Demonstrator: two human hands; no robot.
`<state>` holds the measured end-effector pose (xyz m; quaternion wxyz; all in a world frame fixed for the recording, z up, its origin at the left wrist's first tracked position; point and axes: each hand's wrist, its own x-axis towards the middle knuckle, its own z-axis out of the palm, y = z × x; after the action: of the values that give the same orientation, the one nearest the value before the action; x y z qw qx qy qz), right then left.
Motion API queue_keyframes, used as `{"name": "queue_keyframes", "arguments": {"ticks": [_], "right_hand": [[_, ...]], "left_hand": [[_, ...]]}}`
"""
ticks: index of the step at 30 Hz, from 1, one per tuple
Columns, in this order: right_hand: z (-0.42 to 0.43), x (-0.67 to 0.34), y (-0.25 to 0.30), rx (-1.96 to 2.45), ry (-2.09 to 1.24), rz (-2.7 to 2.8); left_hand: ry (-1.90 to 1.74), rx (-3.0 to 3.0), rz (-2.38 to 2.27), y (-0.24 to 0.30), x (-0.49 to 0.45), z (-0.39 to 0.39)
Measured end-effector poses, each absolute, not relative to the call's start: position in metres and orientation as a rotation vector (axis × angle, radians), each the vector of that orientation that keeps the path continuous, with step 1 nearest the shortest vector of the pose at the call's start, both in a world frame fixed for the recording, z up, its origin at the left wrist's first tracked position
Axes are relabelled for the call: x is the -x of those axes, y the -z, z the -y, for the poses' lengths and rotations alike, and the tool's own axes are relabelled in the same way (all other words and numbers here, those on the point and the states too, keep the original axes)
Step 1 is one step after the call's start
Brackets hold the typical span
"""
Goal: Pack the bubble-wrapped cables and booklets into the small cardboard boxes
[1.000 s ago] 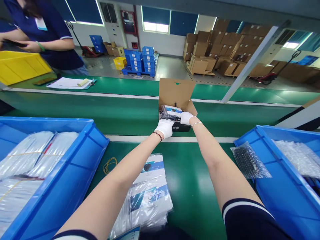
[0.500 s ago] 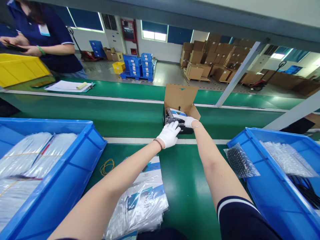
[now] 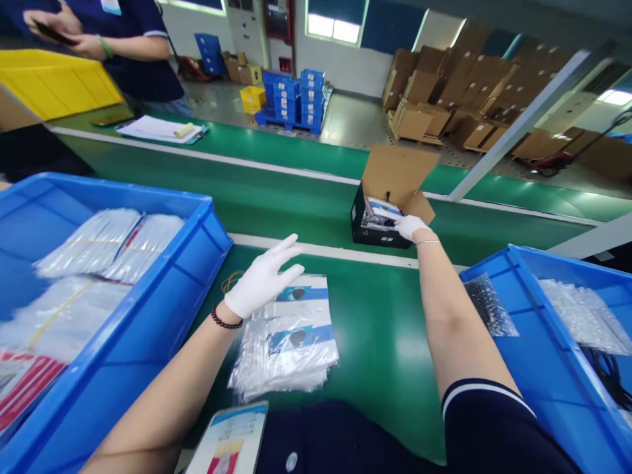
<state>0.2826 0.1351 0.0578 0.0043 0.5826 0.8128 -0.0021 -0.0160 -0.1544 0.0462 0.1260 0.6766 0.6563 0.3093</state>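
My left hand (image 3: pixel 266 278), in a white glove, hovers over a stack of clear plastic bags holding printed leaflets (image 3: pixel 301 342); its fingers are spread and hold nothing. My right hand (image 3: pixel 409 227), also gloved, reaches to the front right corner of a dark carton (image 3: pixel 378 235) with its brown lid up. Its fingertips lie against the contents, and their grip is partly hidden. Inside the carton are a blue-and-white printed leaflet (image 3: pixel 386 209) and a black item in clear wrapping (image 3: pixel 374 220).
A blue bin (image 3: pixel 172 309) with banded plastic bags stands on the left. Another blue bin (image 3: pixel 533 316) holds bubble-wrapped packs and black cables on the right. Yellow bands (image 3: pixel 231 282) lie beside the leaflets. Across the line, a person (image 3: pixel 143 59) stands behind a yellow bin (image 3: pixel 59 79).
My left hand has left the carton and moved down and left, over the leaflet stack, with its fingers spreading. My right hand stays at the carton. The whole view has shifted and tilted.
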Motion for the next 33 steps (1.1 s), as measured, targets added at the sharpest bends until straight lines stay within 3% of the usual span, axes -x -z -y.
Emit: {"name": "queue_keyframes", "arguments": {"ticks": [4,7,10,17,21,24,26,28,31,33], "right_hand": [[-0.055,-0.247,-0.045,-1.833,-0.023,-2.656],[0.025,-0.199,-0.017,-1.47,0.386,-2.735],[0.073,-0.166,0.007,-1.405,0.552,-2.588],[0.05,-0.188,0.023,-1.698,0.903,-2.502],[0.065,-0.202,0.013,-1.874,1.179,-2.665],[0.082,-0.209,0.0,-1.742,1.475,-2.834],[0.08,-0.228,-0.011,-1.719,1.319,-2.903],[0.07,-0.267,-0.024,-1.957,0.903,-2.843],[0.054,-0.345,-0.04,-2.587,0.173,-2.232],[0.047,-0.39,-0.044,-2.794,-0.011,-1.762]], "left_hand": [[-0.796,-1.831,-2.117,-0.021,0.037,0.193],[-0.658,-1.816,-2.138,-0.005,0.042,0.213],[-0.628,-1.842,-2.117,0.002,0.041,0.226],[-0.751,-1.795,-2.201,-0.009,0.047,0.239],[-0.877,-1.679,-2.008,-0.016,0.022,0.217],[-1.015,-1.566,-1.75,-0.023,-0.007,0.193],[-1.077,-1.528,-1.591,-0.028,-0.017,0.184],[-1.08,-1.516,-1.533,-0.033,-0.016,0.181],[-1.085,-1.531,-1.603,-0.032,-0.001,0.185],[-1.138,-1.551,-1.651,-0.026,0.009,0.19]]}}
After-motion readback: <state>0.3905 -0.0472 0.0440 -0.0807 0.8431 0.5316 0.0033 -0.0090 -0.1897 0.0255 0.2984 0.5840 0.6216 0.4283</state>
